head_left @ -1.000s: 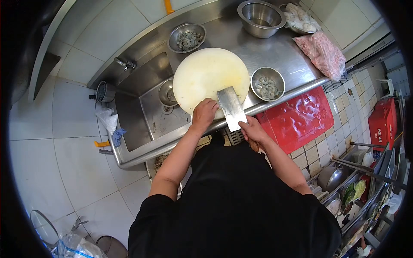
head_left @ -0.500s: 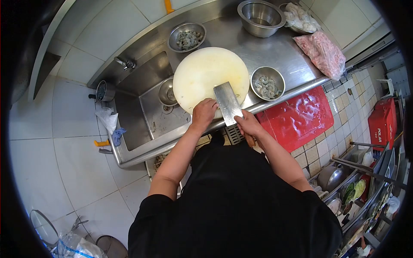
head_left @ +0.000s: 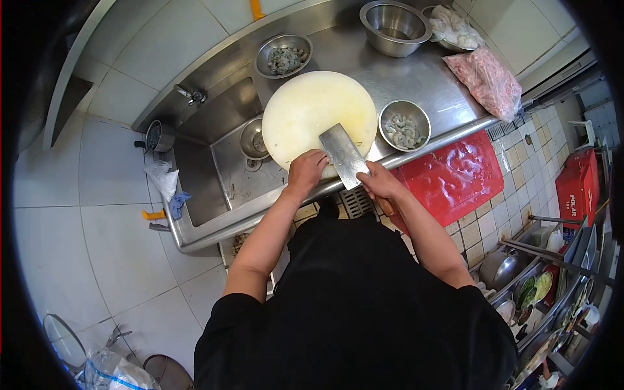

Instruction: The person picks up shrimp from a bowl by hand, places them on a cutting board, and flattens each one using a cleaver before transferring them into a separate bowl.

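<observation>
My right hand (head_left: 379,181) is wrapped round the wooden handle of a cleaver (head_left: 344,155). Its broad steel blade lies slanted over the near right part of a round white chopping board (head_left: 305,110). Beside the blade, at the board's near edge, my left hand (head_left: 307,171) has its fingers bent and pressed together. Whatever those fingers hold, if anything, is too small to name. Peeled shrimp (head_left: 403,130) lie in a steel bowl (head_left: 424,116) right of the board. Behind the board, a second steel bowl (head_left: 259,60) holds more grey shrimp (head_left: 286,60).
Left of the board is a steel sink (head_left: 195,188) with a small bowl (head_left: 246,140) inside and a tap (head_left: 190,95) above. A large steel bowl (head_left: 395,45) and a bag of pink meat (head_left: 486,81) stand back right. Below the counter edge lies a red lid-like panel (head_left: 455,179).
The cleaver has turned slightly, its far end shifting a little left and its handle right with my right hand. My left hand stays almost where it was.
</observation>
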Motion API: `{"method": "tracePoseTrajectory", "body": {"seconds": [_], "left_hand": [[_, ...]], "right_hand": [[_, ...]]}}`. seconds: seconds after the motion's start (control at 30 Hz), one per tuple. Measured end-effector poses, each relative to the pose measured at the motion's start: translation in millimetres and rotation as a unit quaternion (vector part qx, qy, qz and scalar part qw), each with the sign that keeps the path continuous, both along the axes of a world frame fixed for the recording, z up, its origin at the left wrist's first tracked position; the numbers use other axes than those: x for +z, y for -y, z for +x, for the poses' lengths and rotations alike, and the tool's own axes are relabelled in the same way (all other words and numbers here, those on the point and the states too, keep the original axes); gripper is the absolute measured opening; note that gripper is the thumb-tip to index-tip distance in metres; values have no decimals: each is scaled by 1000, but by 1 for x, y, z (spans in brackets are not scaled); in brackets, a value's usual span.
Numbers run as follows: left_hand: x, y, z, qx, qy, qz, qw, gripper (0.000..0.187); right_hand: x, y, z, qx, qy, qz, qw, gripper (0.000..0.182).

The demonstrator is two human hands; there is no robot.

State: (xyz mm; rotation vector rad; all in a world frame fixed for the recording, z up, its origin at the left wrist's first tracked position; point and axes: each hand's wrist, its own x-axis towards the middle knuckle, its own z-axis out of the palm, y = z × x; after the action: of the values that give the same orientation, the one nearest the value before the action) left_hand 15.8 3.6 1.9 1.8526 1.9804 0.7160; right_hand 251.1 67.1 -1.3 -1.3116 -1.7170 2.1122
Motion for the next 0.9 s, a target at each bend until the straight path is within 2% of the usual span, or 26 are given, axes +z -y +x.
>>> {"method": "tracePoseTrajectory", "body": {"seconds": [0.2, 0.33, 0.5, 0.57, 0.6, 0.67, 0.7, 0.77, 0.83, 0.9], "left_hand": [[-4, 1, -2, -10, 0, 14, 1000, 18], [-7, 1, -3, -8, 0, 20, 1000, 18], [-11, 3, -5, -22, 13, 52, 998, 18], [-8, 2, -7, -26, 8, 33, 999, 19], [-4, 0, -8, -33, 3, 14, 999, 21], [5, -6, -10, -23, 5, -12, 1000, 22], [8, -9, -10, -15, 7, -39, 999, 23], [9, -17, -12, -23, 6, -39, 999, 24], [9, -23, -15, -34, 4, -39, 999, 24], [8, -31, -20, -98, -20, -79, 992, 21]], "right_hand": [[12, -4, 7, 33, 20, 16, 999, 27], [29, -9, 15, 64, 54, 24, 996, 21], [23, -10, 33, 77, 58, 19, 995, 26], [33, 1, 38, 19, 103, 106, 989, 31], [21, 6, 41, 19, 103, 107, 989, 31], [-15, 15, 48, 4, 91, 336, 937, 35], [-8, 20, 49, 2, 93, 335, 938, 35], [27, 27, 43, -4, 103, 126, 987, 34], [38, 31, 43, 3, 107, 111, 988, 34], [41, 34, 47, 7, 111, 97, 989, 34]]}}
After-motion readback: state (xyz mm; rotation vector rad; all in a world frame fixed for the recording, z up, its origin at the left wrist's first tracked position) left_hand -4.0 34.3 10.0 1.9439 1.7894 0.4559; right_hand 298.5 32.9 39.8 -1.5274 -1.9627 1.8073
